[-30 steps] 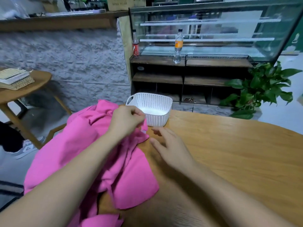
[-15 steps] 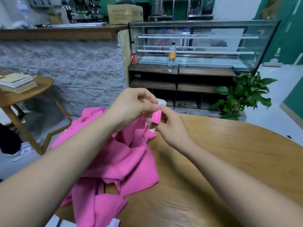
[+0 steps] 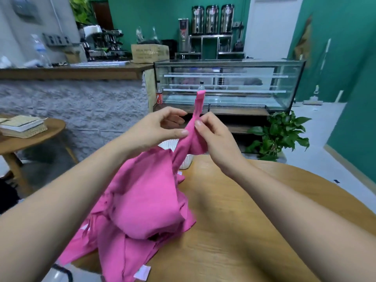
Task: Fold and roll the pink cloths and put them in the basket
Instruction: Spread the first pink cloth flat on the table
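A heap of pink cloths (image 3: 142, 204) lies on the round wooden table (image 3: 254, 220) at its left side. One pink cloth (image 3: 198, 110) is lifted out of the heap by a corner that sticks up above my fingers. My left hand (image 3: 154, 129) pinches it from the left with thumb and fingertips. From the right, my right hand (image 3: 213, 135) pinches the same corner. The white basket (image 3: 186, 161) stands behind the raised cloth and is mostly hidden by it and my hands.
A small round side table (image 3: 30, 137) with books stands at the left. A glass display case (image 3: 230, 84) and a potted plant (image 3: 278, 135) are beyond the table. A stone-faced counter (image 3: 71, 102) runs along the back left.
Both hands have risen from the table with a corner of one cloth, pulling it up out of the heap. The right hand, flat on the table before, now pinches the cloth. The camera tilted up.
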`<state>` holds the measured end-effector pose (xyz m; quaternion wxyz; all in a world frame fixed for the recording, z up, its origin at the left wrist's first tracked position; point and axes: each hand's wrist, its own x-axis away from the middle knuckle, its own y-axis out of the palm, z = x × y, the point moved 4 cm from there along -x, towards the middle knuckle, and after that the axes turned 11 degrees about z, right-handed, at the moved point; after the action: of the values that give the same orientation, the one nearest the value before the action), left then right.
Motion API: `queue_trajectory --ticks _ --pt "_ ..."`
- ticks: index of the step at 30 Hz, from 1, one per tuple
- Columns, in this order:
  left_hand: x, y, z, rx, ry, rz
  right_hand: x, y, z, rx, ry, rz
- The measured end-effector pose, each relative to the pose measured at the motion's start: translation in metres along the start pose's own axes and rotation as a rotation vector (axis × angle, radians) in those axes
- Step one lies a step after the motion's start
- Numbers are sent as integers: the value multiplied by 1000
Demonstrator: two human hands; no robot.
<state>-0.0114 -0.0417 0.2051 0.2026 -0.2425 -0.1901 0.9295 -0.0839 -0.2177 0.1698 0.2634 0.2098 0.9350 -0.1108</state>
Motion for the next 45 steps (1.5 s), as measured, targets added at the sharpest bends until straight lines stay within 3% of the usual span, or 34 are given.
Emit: queue_trajectory --ticks 3,10,15,20,25,27,30,36,39,42,45 --pt "5 5 15 114 -14 -88 0 -15 -24 9 -3 45" --pt "11 23 41 -19 -6 -233 -21 -46 -79 68 -133 139" --pt "5 28 55 213 16 -68 -36 -63 -109 138 -229 22" --pt "-6 40 79 467 82 -185 -36 -74 -145 377 -342 -230" --pt "-14 40 81 543 -5 -67 -44 -102 -159 633 -352 -250" --pt "-15 35 85 425 -5 34 -47 -117 -162 759 -349 -223" --pt "-18 28 93 46 104 195 -48 -135 -169 881 -396 -161" --pt "-21 26 89 -257 139 195 -45 -153 -167 897 -432 -4" --pt "-23 13 84 -510 214 293 -47 -164 -166 893 -419 69" --pt "-24 -1 83 -586 213 365 -48 -172 -170 891 -413 139" --pt "-26 0 93 -590 198 329 -49 -170 -174 833 -366 132"
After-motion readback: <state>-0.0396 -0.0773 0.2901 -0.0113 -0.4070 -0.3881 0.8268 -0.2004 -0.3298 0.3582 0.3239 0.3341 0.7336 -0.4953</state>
